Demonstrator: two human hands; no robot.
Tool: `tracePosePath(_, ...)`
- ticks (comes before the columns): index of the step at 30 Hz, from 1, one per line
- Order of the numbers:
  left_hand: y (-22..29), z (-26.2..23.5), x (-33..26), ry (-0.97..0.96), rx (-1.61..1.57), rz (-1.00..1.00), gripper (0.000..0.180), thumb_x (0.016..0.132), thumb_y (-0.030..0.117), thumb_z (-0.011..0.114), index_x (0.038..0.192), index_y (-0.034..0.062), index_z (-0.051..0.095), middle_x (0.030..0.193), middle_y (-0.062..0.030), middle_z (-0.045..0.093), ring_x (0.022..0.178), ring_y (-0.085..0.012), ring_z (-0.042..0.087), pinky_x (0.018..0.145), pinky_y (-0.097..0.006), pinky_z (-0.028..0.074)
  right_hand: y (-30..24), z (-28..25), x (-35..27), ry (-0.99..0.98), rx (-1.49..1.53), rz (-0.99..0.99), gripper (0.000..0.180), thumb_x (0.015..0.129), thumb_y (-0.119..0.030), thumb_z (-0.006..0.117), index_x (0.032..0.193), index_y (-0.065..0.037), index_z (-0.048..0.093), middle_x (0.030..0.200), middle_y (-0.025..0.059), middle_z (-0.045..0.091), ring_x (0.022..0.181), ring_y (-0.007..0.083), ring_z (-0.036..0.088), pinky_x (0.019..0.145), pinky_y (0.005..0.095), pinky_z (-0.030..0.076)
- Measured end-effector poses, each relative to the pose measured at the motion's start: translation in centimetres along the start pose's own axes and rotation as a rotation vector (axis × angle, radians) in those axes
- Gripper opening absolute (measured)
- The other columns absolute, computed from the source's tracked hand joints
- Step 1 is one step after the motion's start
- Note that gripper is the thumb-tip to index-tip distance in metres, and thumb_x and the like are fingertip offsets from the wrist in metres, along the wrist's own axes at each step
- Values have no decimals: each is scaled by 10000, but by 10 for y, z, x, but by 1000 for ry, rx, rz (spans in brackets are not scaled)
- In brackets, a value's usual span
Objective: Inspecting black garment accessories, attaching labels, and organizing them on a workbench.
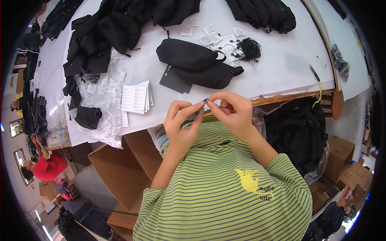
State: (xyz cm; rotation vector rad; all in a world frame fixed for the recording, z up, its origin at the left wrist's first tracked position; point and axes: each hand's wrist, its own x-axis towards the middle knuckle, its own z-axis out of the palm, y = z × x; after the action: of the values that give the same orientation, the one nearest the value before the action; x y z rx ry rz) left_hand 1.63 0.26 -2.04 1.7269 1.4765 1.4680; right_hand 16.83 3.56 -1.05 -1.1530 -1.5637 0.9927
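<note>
In front of my chest, just off the table's near edge, both hands meet at a small dark card [200, 111] seen nearly edge-on. My left hand [180, 125] pinches it between thumb and fingers. At the card's upper corner the thumb and forefinger of my right hand [236, 115] are pressed together; whatever thin thing they grip is too small to make out. Beyond my hands two black pouches [189, 55] lie overlapping, with a larger black card [175, 81] partly under them. A tangle of black cords [249, 50] rests beside several small white labels [209, 35].
A stack of white printed cards [134, 99] lies to the left, by clear plastic bags [105, 126]. Black pouches [116, 32] are heaped at the far left. Dark snips [314, 72] with yellow cord sit near the right edge. An open carton [116, 170] stands below the table.
</note>
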Motion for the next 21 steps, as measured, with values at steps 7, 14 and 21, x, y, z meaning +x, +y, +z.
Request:
tracePosePath(7, -3, -7, 1, -174, -493, -246, 167, 825, 48, 659, 985, 10, 685, 834, -43, 586, 711, -111, 539, 609, -227, 442, 7, -15, 1, -112, 184, 100, 100, 793, -62, 715, 878, -47, 665, 534, -36, 468, 478, 14, 386, 451, 192, 298)
tracePosePath(14, -7, 1, 4, -333, -569, -551, 70, 905, 60, 581, 907, -5, 608, 813, -4, 571, 737, -49, 541, 657, -190, 432, 4, -28, 7, -307, 141, 181, 102, 788, -38, 704, 873, -15, 652, 549, -24, 538, 497, 14, 460, 492, 163, 331)
tracePosePath(21, -5, 12, 11, -376, -440, -375, 75, 886, 59, 597, 930, 1, 615, 780, -23, 583, 652, -58, 518, 597, -216, 447, 18, -36, 3, -314, 430, 437, 138, 815, -13, 673, 927, -27, 593, 551, -8, 546, 453, 30, 459, 417, 190, 301)
